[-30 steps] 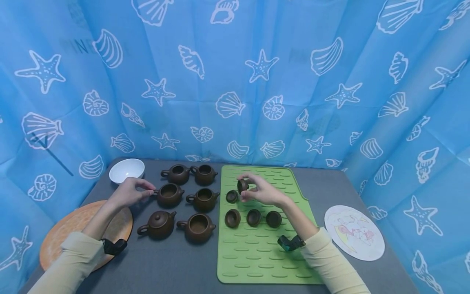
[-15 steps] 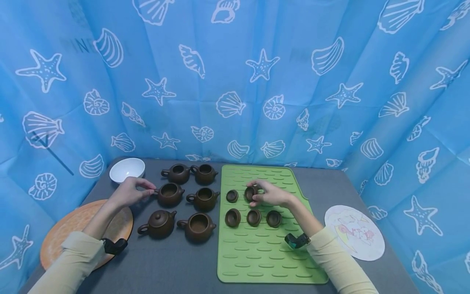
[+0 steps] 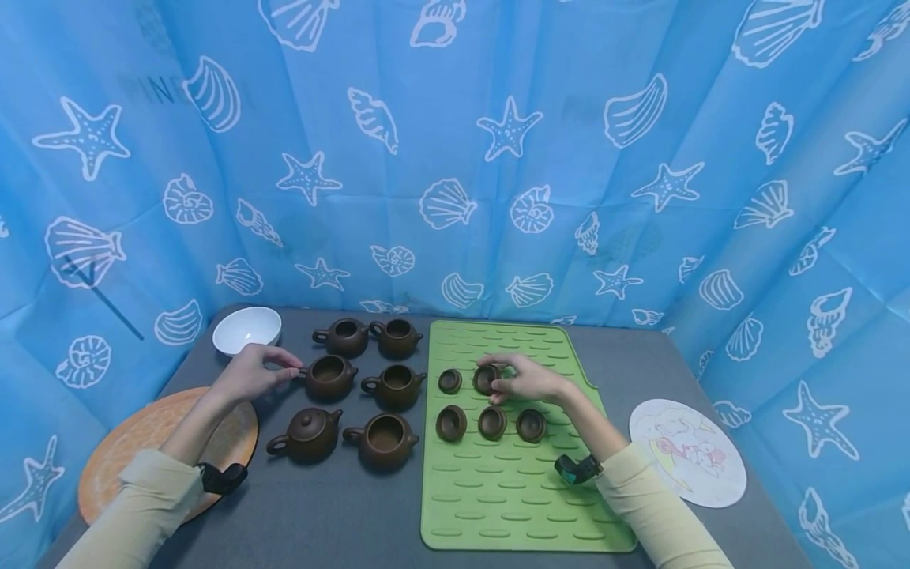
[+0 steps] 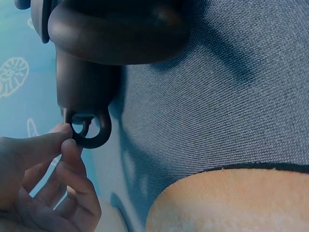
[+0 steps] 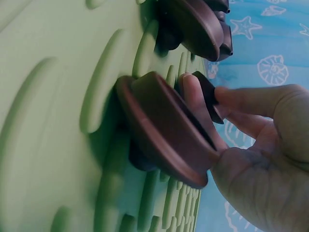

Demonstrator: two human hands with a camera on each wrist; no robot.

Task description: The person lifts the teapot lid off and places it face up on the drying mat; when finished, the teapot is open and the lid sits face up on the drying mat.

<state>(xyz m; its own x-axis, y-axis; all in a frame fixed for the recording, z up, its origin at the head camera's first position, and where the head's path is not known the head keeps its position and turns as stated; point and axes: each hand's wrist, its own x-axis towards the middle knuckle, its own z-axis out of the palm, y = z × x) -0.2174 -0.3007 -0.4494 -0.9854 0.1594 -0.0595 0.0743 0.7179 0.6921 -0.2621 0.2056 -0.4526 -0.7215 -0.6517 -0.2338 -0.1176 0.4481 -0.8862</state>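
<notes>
In the head view my left hand (image 3: 250, 371) pinches the handle of a lidless brown teapot (image 3: 329, 383). Thumb and forefinger close on the handle ring (image 4: 103, 133) in the left wrist view. My right hand (image 3: 528, 379) holds a small brown teapot lid (image 3: 484, 381) by its edge, low over a green mat (image 3: 490, 498), hollow side up. The right wrist view shows that lid (image 5: 208, 99) partly hidden by fingers. Another lid (image 3: 449, 381) lies to its left, and a row of three lids (image 3: 492, 423) sits nearer me.
Several more teapots stand around the gripped one; only the front-left teapot (image 3: 307, 436) wears its lid. A white bowl (image 3: 238, 332) is at the back left, an orange round board (image 3: 121, 450) under my left forearm. Right of the mat lies a white printed disc (image 3: 686, 454).
My right hand has moved slightly right and down, bringing the lid from tilted on edge to hollow side up close over the mat. My left hand has stayed on the teapot handle.
</notes>
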